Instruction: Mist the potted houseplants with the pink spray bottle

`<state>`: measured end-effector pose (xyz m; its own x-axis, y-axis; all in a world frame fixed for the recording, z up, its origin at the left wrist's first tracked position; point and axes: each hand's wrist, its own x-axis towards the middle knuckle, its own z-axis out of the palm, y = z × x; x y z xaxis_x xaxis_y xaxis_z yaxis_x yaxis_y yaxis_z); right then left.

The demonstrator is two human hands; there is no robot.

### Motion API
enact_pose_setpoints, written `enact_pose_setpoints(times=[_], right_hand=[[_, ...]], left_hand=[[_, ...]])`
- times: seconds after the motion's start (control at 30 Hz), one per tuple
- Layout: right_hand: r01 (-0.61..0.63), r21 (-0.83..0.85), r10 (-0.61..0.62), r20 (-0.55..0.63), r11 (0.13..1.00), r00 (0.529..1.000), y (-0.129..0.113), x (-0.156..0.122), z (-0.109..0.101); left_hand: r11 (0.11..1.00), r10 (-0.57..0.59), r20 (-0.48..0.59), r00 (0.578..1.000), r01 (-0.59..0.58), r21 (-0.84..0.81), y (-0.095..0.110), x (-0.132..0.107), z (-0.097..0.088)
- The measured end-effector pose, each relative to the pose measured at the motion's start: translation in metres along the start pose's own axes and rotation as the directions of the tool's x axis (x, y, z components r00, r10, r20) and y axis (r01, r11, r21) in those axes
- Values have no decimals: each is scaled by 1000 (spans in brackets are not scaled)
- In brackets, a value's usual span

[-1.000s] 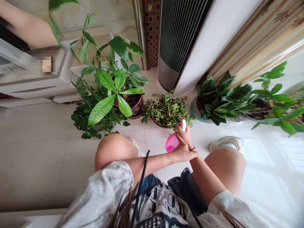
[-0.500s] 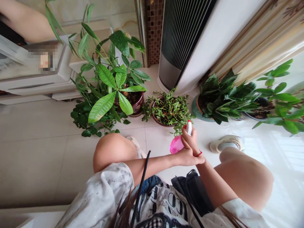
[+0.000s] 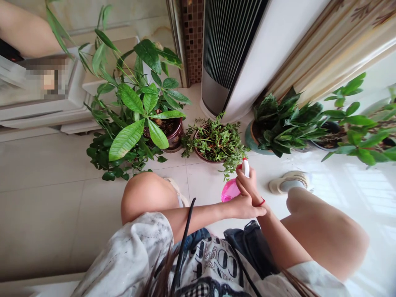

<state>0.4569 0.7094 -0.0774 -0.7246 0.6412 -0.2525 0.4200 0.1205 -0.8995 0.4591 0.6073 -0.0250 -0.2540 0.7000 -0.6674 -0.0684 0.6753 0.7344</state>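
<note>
My right hand [image 3: 246,177] is closed around the neck of a spray bottle with a pink body [image 3: 229,190] and a white and red head [image 3: 245,167]. The bottle's nozzle points away from me, close to the front leaves of a low bushy potted plant [image 3: 216,142]. My left hand [image 3: 244,206] crosses over from the left and grips my right wrist, just below a red string bracelet [image 3: 261,202]. The palm side of both hands is hidden, as is part of the bottle's body.
Left of the low plant stands a tall broad-leaved plant [image 3: 133,136] in a dark red pot [image 3: 176,138]. Dark green foliage [image 3: 280,123] in a teal pot [image 3: 252,138] is on the right. Behind rises a tower air conditioner [image 3: 222,93]; my knees [image 3: 147,196] flank my arms.
The whole view has shifted slightly, so plants and air conditioner sit further left. My hands keep the same hold on the spray bottle and wrist.
</note>
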Motion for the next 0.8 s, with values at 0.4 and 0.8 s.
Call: enact_pose_setpoints(times=[0.4, 0.8], right_hand=[[57, -20, -55, 83, 998, 995, 1, -10, 5], [62, -6, -62, 72, 998, 996, 11, -18, 16]], left_hand=[[998, -50, 34, 998, 49, 50, -5, -16, 4], [998, -60, 35, 998, 60, 5, -21, -16, 12]])
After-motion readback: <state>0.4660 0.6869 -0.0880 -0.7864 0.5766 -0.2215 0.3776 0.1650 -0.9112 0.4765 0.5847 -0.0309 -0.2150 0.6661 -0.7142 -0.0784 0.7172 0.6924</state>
